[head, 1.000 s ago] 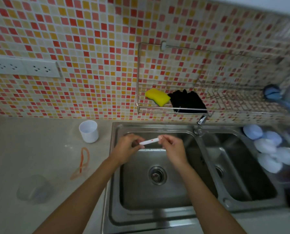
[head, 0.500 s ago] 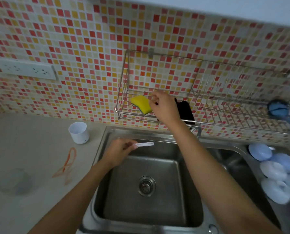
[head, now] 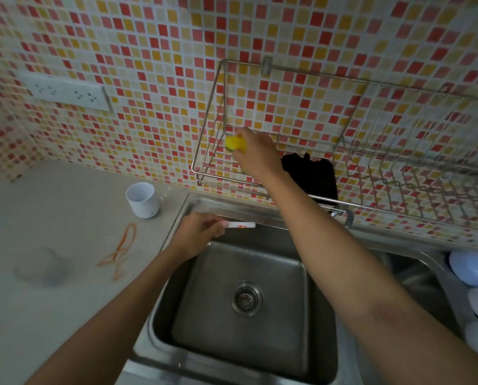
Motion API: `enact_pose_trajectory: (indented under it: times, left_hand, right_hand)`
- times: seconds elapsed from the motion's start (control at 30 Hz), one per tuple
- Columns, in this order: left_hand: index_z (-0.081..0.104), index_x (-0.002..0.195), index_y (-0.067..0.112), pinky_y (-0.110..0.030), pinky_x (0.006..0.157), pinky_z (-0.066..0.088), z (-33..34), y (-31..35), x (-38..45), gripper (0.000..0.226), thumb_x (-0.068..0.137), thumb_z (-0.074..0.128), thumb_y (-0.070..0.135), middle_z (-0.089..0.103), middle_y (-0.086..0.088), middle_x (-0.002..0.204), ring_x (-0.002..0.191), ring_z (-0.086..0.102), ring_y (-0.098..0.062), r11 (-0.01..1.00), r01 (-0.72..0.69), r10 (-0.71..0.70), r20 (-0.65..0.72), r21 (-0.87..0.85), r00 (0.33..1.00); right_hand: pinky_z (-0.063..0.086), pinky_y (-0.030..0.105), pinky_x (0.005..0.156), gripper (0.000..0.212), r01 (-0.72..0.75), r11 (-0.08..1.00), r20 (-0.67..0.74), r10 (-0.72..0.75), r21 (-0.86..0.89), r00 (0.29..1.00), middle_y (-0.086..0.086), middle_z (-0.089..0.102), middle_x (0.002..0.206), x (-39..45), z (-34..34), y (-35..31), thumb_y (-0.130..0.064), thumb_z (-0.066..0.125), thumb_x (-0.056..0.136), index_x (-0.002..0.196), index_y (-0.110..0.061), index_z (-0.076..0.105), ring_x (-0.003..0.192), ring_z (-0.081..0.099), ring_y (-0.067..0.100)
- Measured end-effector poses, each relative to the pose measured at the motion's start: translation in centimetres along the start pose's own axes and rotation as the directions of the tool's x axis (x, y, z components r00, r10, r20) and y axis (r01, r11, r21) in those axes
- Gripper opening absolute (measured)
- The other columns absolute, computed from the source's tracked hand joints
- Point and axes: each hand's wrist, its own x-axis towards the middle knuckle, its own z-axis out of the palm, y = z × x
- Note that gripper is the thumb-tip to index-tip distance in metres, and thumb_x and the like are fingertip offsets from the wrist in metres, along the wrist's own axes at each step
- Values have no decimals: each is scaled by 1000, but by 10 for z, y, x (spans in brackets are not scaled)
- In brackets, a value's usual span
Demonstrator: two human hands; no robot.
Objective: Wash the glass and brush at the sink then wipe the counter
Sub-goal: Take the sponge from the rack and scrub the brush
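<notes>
My left hand [head: 197, 234] holds a white brush [head: 242, 225] by its handle over the back left of the steel sink [head: 240, 301]; the handle end pokes out to the right. My right hand [head: 256, 154] reaches up into the wire rack [head: 218, 173] on the tiled wall and grips a yellow sponge [head: 233, 142], lifted off the rack floor. A clear glass [head: 39, 266] stands on the counter at the left, blurred. A white cup [head: 142, 200] stands near the sink's back left corner.
A black cloth [head: 311, 176] lies in the rack right of my hand. The tap [head: 343, 215] sits below it. Orange rubber bands [head: 121, 251] lie on the counter [head: 37, 315]. Pale round lids [head: 474, 269] fill the right basin. A wall socket [head: 65, 93] is upper left.
My right hand let go of the brush, rose to the rack and took the yellow sponge, now lifted. My left hand keeps the brush over the sink.
</notes>
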Motion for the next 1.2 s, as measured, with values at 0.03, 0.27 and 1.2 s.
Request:
enact_pose_trajectory:
  times: [0.03, 0.27, 1.2]
  left_hand:
    - [71, 90, 11, -3, 60, 40, 2, 0, 0, 20, 95, 58, 26, 65, 9, 74, 67, 60, 10, 1000, 6, -6, 0, -8, 1000]
    - [72, 86, 20, -16, 66, 48, 12, -1, -2, 16, 92, 62, 32, 70, 6, 75, 70, 65, -1, 998, -20, 18, -35, -66, 999]
    - [71, 103, 9, -29, 79, 57, 50, 21, -20, 17, 91, 66, 20, 72, 1, 84, 81, 68, -11, 981, 6, -36, -151, -194, 988]
  right_hand:
    - [44, 34, 80, 46, -3, 998, -84, 8, 62, 996, 13, 57, 117, -6, -10, -2, -32, 57, 89, 134, -23, 47, 108, 53, 30]
    - [31, -4, 80, 40, 4, 912, -458, 202, 409, 866, -2, 55, 115, -165, -31, -10, -16, 64, 87, 127, -19, 60, 96, 51, 4]
    - [45, 24, 80, 43, -300, 941, -343, 338, 159, 877, 6, 50, 107, -220, 62, -2, -10, 63, 87, 128, -21, 61, 103, 47, 21]
